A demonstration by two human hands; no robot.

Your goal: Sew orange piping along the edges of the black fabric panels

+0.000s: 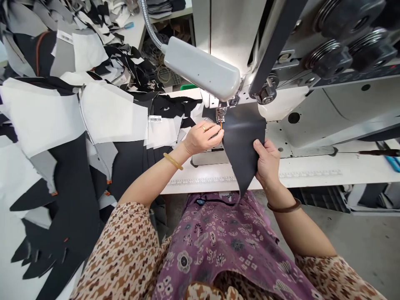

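Note:
A dark, smooth piece of leather-like material [242,133] lies under the presser foot [221,114] of a sewing machine, its pointed end hanging over the table's front edge. My left hand [203,137] is closed in a pinch just in front of the foot, at the material's left edge. Between its fingertips and the foot shows a thin orange strip [221,125]. My right hand [268,160] grips the right edge of the dark material, thumb on top and the other fingers partly hidden beneath.
A white lamp head [201,66] on a flexible neck hangs over the needle area. Stacked black, grey and white cut pieces [114,112] cover the left side. A printed ruler [203,181] runs along the table's front edge. Blue-handled scissors [392,162] lie far right.

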